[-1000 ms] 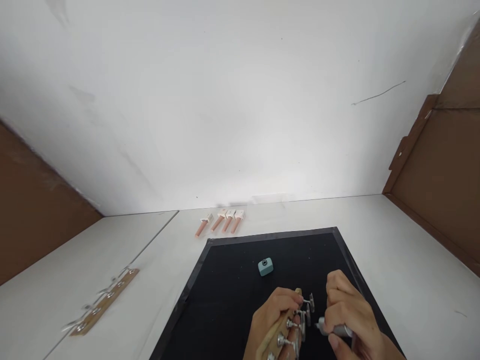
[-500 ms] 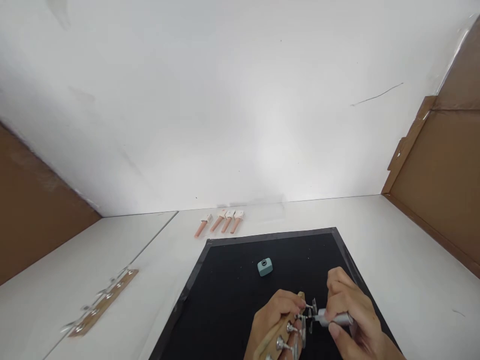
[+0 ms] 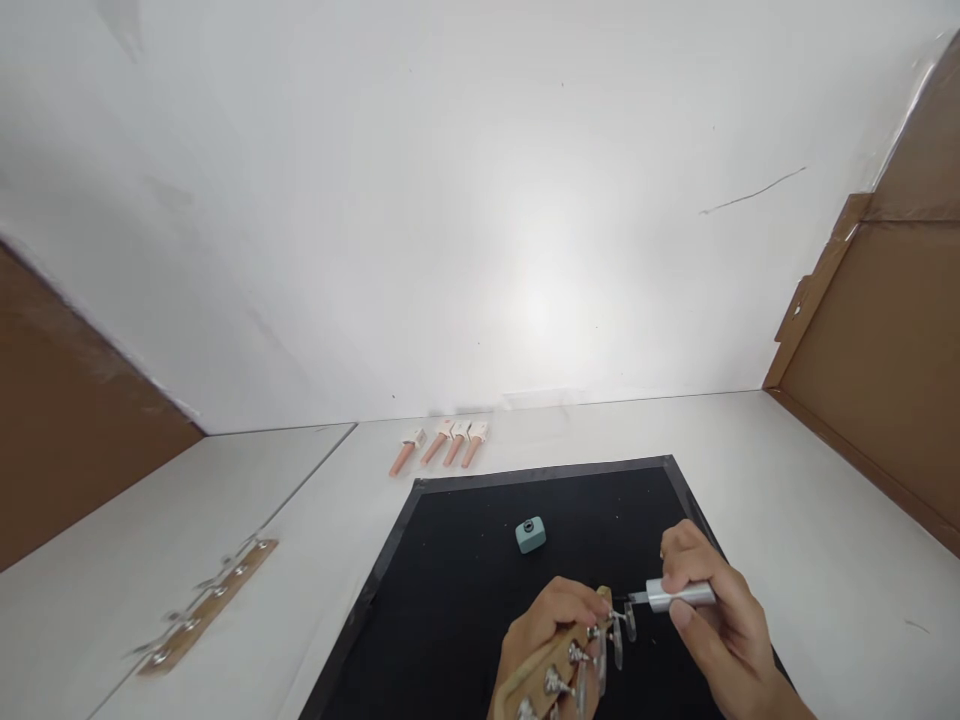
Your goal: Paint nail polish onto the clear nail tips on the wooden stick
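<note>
My left hand is closed around a wooden nail-tip stand, tilted, with metal posts along it. Clear nail tips stick out from the posts on its right side. In my right hand, fingers and thumb pinch the silver cap of a nail polish brush. The dark brush tip points left, close to the nail tip at the far end of the stand; I cannot tell whether they touch. Beyond my hands, an uncapped teal nail polish bottle stands on the black mat.
A black mat with grey taped edges lies on the white table. Several pink-and-white handled pieces lie behind it. To the left is a second wooden nail-tip stand. Brown cardboard panels and a white wall enclose the table.
My right hand has moved the brush slightly up and right, from nail tips nearer me to the far end of the stand. The stand has turned slightly in my left hand.
</note>
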Motion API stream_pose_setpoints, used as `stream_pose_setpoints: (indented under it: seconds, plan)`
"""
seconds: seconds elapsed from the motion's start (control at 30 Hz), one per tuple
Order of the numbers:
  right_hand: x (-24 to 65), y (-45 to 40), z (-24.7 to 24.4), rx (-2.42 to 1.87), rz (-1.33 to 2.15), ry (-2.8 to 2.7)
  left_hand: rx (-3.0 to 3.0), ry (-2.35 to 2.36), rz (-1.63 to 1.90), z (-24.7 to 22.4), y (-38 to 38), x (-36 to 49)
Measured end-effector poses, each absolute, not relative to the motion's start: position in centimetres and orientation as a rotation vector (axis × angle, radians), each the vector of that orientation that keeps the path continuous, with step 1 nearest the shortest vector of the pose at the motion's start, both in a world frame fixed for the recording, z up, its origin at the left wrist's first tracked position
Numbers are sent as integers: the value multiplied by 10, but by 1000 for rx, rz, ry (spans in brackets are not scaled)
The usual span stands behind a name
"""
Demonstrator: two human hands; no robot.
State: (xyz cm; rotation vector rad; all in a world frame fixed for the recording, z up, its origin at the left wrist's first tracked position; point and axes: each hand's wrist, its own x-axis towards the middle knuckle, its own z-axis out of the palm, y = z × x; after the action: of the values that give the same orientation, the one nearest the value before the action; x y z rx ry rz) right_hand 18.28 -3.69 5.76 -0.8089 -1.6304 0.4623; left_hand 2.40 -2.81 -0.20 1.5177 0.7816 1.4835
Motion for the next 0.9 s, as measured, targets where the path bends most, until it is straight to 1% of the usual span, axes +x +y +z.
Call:
stream_pose_setpoints:
  seconds: [0.13, 0.23, 0.4, 0.5, 0.7, 0.9]
  plan:
    - [185, -37, 56, -773, 694, -1597, 1461, 698, 1470, 1, -25, 21]
    - [187, -37, 54, -778, 796, -1614, 1424, 640, 1428, 6, -24, 20]
    - [188, -38, 48, -851, 785, -1576, 1133, 715, 1360, 23, -31, 24]
    - [189, -38, 45, -869, 770, -1527, 1100, 744, 1288, 30, -32, 21]
    - [187, -37, 46, -756, 887, -1523, 1045, 613, 1137, 27, -23, 12]
    - [187, -38, 52, -754, 913, -1548, 1041, 574, 1112, 24, -24, 13]
